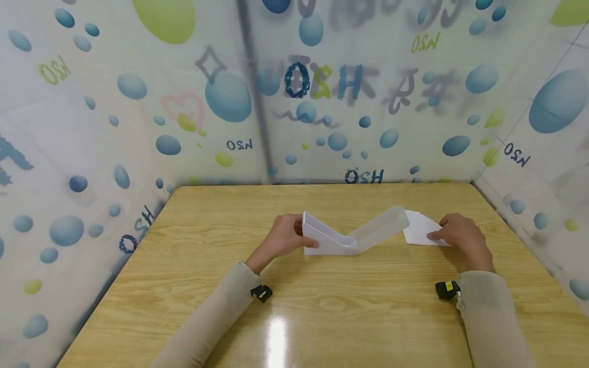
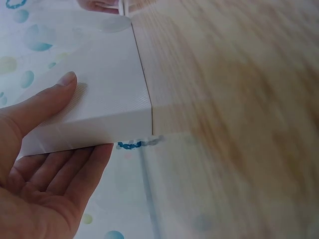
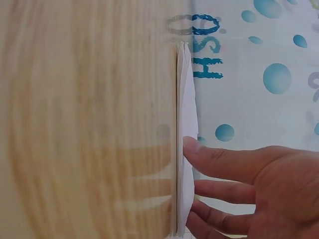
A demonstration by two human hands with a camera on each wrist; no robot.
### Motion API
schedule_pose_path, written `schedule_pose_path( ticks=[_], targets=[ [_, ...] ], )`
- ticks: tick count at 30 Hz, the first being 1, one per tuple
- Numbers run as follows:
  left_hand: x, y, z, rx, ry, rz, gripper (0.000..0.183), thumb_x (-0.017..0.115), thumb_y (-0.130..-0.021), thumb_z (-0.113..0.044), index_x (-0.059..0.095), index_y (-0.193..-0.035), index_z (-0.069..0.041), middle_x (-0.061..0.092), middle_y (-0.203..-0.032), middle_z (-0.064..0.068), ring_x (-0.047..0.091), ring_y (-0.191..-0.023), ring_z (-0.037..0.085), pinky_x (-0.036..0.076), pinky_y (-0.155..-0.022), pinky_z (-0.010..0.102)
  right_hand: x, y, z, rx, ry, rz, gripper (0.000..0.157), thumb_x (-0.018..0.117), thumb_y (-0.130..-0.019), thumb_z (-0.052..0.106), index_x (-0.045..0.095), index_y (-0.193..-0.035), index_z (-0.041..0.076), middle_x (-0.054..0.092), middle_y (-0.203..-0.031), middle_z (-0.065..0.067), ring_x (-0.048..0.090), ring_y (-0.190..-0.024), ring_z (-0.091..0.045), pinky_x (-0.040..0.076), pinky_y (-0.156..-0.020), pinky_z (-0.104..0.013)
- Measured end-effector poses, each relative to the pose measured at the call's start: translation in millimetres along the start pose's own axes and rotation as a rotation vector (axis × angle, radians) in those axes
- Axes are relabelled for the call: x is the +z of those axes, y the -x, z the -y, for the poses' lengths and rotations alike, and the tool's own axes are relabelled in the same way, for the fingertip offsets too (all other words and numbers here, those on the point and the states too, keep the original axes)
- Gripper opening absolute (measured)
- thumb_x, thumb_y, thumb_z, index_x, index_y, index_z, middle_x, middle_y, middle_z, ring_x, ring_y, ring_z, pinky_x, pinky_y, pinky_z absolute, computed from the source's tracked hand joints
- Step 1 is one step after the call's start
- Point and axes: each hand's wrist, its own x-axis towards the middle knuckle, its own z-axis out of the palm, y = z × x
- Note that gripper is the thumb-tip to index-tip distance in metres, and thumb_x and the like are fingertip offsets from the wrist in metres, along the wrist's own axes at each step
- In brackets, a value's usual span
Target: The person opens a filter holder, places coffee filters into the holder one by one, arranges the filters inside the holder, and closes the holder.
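My left hand grips the left end of a white open-topped box, thumb on the near side and fingers behind. The box has a side that slopes down towards the right, and it sits on the wooden table. From its right end a translucent lid tilts up and away. In the left wrist view the thumb lies flat along the box's textured white face. To the right, my right hand pinches a thin stack of white paper pieces lying on the table, with the thumb on the near side.
The wooden table reaches to a printed curtain at the back and to similar sheets on both sides. A small black wrist camera sits at the left cuff, and another wrist camera at the right cuff.
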Motion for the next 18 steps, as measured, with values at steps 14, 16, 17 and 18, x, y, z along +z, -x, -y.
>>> schedule_pose_path(
  ticks=[14,16,17,18],
  targets=[
    [1.4,-1.9,2.5,0.017,0.003,-0.006,0.039,0.092,-0.078,-0.018,0.076,-0.113,-0.012,0.08,-0.105,0.005,0.076,-0.087,0.014,0.062,-0.075,0.03,1.2,-0.4,-3.1,0.015,-0.053,-0.03,0.067,0.076,-0.093,0.029,0.048,-0.136,-0.014,0.045,-0.14,-0.041,0.045,-0.117,-0.055,0.043,-0.101,-0.069],
    [1.6,-1.8,2.7,0.013,0.004,-0.01,0.039,0.093,-0.077,-0.018,0.077,-0.113,-0.012,0.08,-0.104,0.005,0.076,-0.086,0.014,0.061,-0.075,0.03,1.0,0.3,-3.2,0.014,-0.063,-0.03,0.067,0.076,-0.092,0.028,0.048,-0.136,-0.014,0.045,-0.14,-0.041,0.045,-0.118,-0.056,0.043,-0.1,-0.069],
    [1.6,-1.7,2.6,0.014,0.004,-0.012,0.039,0.093,-0.077,-0.018,0.077,-0.113,-0.012,0.08,-0.104,0.005,0.076,-0.086,0.014,0.061,-0.074,0.03,0.9,0.6,-3.1,0.013,-0.066,-0.03,0.067,0.077,-0.092,0.028,0.048,-0.136,-0.014,0.045,-0.14,-0.041,0.045,-0.118,-0.056,0.043,-0.1,-0.069],
    [1.6,-1.6,2.7,0.014,0.005,-0.013,0.039,0.093,-0.077,-0.018,0.077,-0.113,-0.012,0.08,-0.104,0.005,0.076,-0.086,0.014,0.061,-0.074,0.03,0.9,0.7,-3.3,0.015,-0.067,-0.032,0.067,0.076,-0.093,0.027,0.048,-0.137,-0.014,0.044,-0.14,-0.041,0.045,-0.119,-0.056,0.042,-0.101,-0.069]
  ],
)
